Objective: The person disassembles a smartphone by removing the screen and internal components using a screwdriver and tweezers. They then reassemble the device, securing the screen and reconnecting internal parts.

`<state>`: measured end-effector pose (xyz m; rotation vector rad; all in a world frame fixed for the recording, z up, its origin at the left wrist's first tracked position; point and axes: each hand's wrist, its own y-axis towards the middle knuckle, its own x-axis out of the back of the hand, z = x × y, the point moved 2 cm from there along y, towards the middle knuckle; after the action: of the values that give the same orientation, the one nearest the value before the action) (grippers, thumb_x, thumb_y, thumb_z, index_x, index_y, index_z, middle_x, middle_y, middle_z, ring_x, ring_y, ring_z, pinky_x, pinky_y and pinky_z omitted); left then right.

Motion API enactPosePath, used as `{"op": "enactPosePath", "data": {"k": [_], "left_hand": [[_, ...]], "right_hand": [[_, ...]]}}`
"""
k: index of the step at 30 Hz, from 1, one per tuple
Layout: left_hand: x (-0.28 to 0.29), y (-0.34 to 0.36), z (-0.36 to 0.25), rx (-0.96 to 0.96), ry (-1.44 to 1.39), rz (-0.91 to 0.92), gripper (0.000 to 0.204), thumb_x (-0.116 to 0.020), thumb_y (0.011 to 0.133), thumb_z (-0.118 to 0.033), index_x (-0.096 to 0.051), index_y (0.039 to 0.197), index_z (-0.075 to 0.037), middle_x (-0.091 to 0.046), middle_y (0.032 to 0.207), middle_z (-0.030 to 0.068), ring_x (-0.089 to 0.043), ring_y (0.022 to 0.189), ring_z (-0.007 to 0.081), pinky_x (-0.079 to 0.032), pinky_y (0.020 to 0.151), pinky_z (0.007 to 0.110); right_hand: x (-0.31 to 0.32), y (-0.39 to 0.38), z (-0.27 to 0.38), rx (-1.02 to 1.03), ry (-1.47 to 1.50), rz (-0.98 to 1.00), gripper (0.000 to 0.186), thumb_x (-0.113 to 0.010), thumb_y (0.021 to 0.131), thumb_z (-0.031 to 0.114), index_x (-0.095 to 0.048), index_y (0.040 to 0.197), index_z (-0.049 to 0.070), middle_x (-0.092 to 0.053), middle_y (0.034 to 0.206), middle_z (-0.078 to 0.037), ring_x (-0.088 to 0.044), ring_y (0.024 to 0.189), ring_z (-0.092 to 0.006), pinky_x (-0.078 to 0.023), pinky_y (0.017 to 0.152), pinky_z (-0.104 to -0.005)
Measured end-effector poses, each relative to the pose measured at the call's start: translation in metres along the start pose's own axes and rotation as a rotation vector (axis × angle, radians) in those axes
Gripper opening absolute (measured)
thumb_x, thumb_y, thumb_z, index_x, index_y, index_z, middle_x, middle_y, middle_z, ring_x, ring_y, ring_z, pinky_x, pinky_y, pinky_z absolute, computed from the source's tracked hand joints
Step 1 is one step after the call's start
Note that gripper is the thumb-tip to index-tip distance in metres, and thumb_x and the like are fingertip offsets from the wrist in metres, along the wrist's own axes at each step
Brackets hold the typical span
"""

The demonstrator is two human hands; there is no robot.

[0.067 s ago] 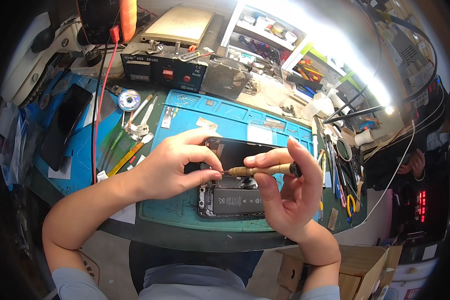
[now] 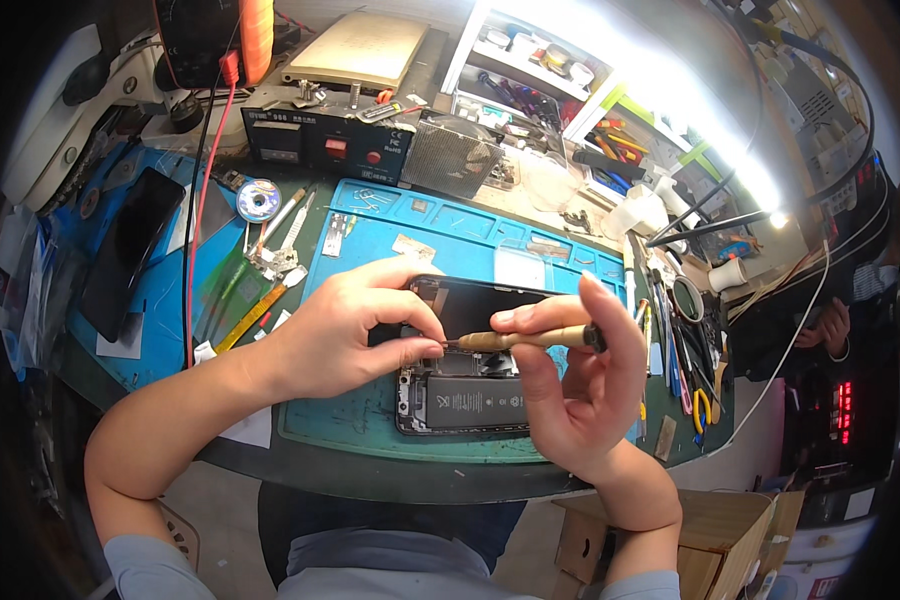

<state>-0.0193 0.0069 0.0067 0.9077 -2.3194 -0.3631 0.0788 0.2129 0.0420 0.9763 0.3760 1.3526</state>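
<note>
An opened smartphone [image 2: 407,412] lies on the blue-green work mat [image 2: 335,425], its black battery [image 2: 470,402] showing and a dark panel raised along its far side. Over it, my right hand [image 2: 590,400] grips a screwdriver [image 2: 550,338] with a gold handle and black end cap. The screwdriver is nearly level, pointing left. My left hand [image 2: 355,325] closes thumb and forefinger in a pinch right at its tip; whatever sits between those fingertips is too small to make out. My hands and the screwdriver hide part of the phone's inside.
A dark phone [image 2: 133,255] lies on the left, beside a solder spool [image 2: 259,200] and a red cable [image 2: 210,200]. Behind the mat stands a black control box [image 2: 325,150]. Pliers, tweezers and other tools [image 2: 685,350] crowd the right. Another person's hand [image 2: 830,325] shows far right.
The screwdriver and my right fingertips have shifted very slightly to the right. My left hand and the phone hold their places.
</note>
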Motion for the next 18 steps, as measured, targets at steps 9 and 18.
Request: {"op": "enactPosePath", "data": {"k": [9, 18], "left_hand": [[0.002, 0.000, 0.000, 0.106, -0.052, -0.002, 0.008, -0.077, 0.093, -0.007, -0.075, 0.099, -0.003, -0.067, 0.102, 0.0102, -0.066, 0.094, 0.0249, -0.053, 0.081, 0.036], [0.002, 0.000, -0.002, 0.140, -0.094, -0.003, 0.008, -0.072, 0.099, -0.009, -0.073, 0.102, -0.002, -0.069, 0.097, 0.0084, -0.065, 0.088, 0.0197, -0.052, 0.077, 0.032]], "right_hand": [[-0.011, -0.004, -0.009, -0.148, -0.039, 0.135, 0.059, -0.066, 0.093, -0.015, -0.050, 0.149, -0.004, -0.067, 0.110, -0.017, -0.071, 0.095, -0.0229, -0.064, 0.079, -0.0328], [-0.012, -0.002, -0.010, -0.146, -0.065, 0.163, 0.058, -0.066, 0.094, -0.015, -0.050, 0.149, -0.005, -0.067, 0.110, -0.017, -0.071, 0.094, -0.0228, -0.063, 0.078, -0.0325]]}}
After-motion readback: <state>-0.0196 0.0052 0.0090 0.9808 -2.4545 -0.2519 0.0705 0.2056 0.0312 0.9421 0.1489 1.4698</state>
